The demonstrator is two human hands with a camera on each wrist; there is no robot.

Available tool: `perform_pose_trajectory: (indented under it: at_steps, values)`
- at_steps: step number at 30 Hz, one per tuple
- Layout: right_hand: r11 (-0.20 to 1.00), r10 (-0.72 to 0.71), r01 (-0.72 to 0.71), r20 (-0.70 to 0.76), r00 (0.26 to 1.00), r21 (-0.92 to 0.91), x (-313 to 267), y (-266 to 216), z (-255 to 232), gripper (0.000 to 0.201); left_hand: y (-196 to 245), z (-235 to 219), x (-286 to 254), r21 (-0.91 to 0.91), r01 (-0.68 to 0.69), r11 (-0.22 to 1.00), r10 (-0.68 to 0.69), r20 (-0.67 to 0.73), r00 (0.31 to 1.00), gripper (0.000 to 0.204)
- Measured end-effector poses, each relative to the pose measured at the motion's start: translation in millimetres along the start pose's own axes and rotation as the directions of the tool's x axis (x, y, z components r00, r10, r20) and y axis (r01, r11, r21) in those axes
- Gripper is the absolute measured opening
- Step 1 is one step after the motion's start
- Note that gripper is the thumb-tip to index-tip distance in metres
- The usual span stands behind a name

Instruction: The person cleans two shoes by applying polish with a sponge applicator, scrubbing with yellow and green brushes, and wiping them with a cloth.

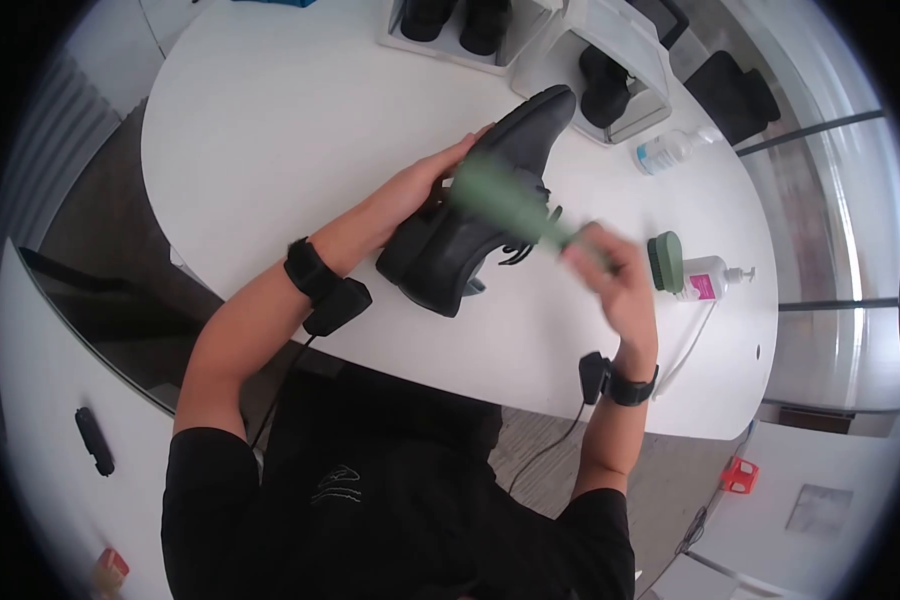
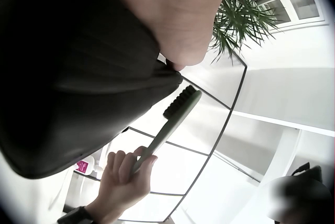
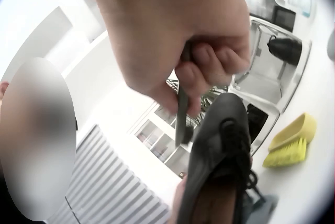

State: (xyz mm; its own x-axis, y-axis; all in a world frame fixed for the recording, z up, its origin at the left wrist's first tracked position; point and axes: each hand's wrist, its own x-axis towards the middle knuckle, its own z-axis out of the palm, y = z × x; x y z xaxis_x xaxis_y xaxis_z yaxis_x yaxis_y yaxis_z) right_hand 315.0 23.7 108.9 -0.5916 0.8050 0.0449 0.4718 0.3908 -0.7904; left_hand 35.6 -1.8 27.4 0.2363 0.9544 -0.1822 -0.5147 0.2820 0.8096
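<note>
A black lace-up shoe (image 1: 445, 255) is held over the table by my left hand (image 1: 425, 185), which grips it from the sole side. Part of that hand is hidden behind the shoe. My right hand (image 1: 615, 285) curls round the handle of a green long-handled brush (image 1: 510, 208), blurred in the head view. The brush head overlaps the side of the shoe there. In the left wrist view the dark bristles (image 2: 179, 102) stand just off the shoe. The right wrist view shows the fingers (image 3: 193, 75) closed round the handle, with the shoe's laces (image 3: 233, 140) below.
On the white table (image 1: 300, 110), a second green brush (image 1: 667, 262) stands by a pump bottle (image 1: 705, 280). A spray bottle (image 1: 670, 152) is farther back. Two white boxes (image 1: 625, 120) hold black shoes. A yellow brush (image 3: 290, 140) and a grey-blue cloth (image 3: 261, 211) lie near the shoe.
</note>
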Motion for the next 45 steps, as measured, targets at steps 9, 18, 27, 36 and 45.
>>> perform_pose_trajectory:
  at_steps: [9,18,27,36,45]
  values:
    - [1.0,-0.001,0.001,0.338,0.941,0.002,-17,-8,18,0.018,-1,-11,7,0.09,-0.036,0.995,0.039,-0.04,0.998,0.072]
    - [0.999,0.053,-0.053,-0.034,0.998,0.012,-25,-9,27,0.014,-10,-24,20,-0.07,-0.054,0.996,0.044,-0.143,0.989,0.072]
    - [0.998,-0.025,0.027,-0.032,0.999,0.054,-36,41,9,0.014,9,-16,12,-0.287,-0.147,0.947,0.099,-0.175,0.98,0.061]
    - [0.908,0.414,-0.342,-0.398,0.819,0.241,-3,106,7,0.035,15,-39,12,-0.338,-0.114,0.934,0.033,-0.238,0.971,0.057]
    - [0.833,0.024,-0.281,-0.477,0.878,-0.476,1,77,37,0.052,7,-47,19,-0.347,-0.165,0.923,0.089,-0.224,0.97,0.055]
